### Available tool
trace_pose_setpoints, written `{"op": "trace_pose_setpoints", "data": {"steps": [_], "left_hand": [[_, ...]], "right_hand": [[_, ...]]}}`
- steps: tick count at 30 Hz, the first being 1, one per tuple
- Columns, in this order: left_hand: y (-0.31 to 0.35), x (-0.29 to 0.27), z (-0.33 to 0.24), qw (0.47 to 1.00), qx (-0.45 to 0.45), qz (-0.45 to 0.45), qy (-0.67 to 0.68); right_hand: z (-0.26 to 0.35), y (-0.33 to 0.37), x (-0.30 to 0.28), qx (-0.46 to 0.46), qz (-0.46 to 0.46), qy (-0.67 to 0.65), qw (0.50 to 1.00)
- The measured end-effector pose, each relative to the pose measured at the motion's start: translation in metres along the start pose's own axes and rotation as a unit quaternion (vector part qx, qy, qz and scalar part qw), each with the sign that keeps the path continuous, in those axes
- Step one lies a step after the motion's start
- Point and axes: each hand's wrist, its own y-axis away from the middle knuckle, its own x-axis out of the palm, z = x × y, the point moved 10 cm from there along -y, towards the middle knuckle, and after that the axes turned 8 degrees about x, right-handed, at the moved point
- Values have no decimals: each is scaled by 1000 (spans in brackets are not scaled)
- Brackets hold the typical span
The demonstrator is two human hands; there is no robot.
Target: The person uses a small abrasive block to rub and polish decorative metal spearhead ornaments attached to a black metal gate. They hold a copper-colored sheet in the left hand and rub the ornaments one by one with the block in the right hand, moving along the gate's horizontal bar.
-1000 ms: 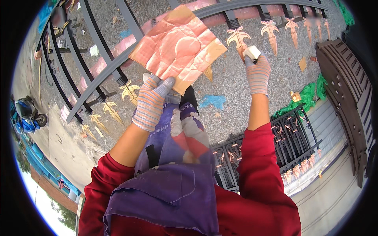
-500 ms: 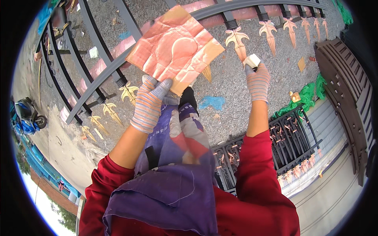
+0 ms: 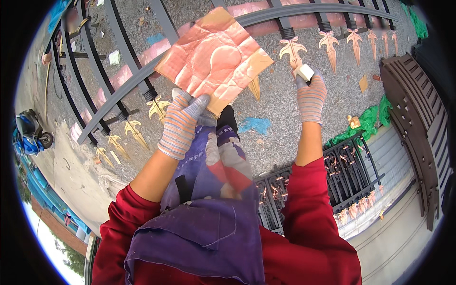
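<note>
My left hand (image 3: 179, 126), in a striped knit glove, pinches the lower corner of a creased square of cardboard (image 3: 216, 59) smeared with copper paint. A round outline shows in the middle of the square. In my right hand (image 3: 311, 99), gloved alike, is a small white sponge block (image 3: 304, 72), gripped between thumb and fingers. The sponge is at the lower end of a copper-coloured spearhead finial (image 3: 292, 51) on a dark metal fence (image 3: 121, 89); whether it presses on it I cannot tell. Gold spearheads (image 3: 158, 109) line the fence's left part.
Pink wrapped rolls (image 3: 151, 54) lie beneath the fence on gravel. Blue plastic (image 3: 255, 125) is near my feet, green netting (image 3: 368, 121) to the right. Another dark fence panel (image 3: 327, 175) lies lower right, beside a stack of brown slatted panels (image 3: 413, 114). A scooter (image 3: 32, 132) stands far left.
The fence has shifted slightly right and down in view. The sponge has tilted a little at the finial's lower end. Both hands keep their hold.
</note>
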Motion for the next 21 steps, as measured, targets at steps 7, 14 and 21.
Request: {"op": "trace_pose_setpoints", "data": {"steps": [7, 14, 21], "left_hand": [[-1, 4, -11, 999, 14, 4, 33], [-4, -4, -8, 999, 8, -14, 30], [-6, -7, -12, 1000, 2, -13, 15]], "right_hand": [[26, -18, 0, -47, -22, 15, 999], [16, 0, 4, 6, -13, -94, 995], [28, 7, 25, -14, 3, -1, 1000]]}}
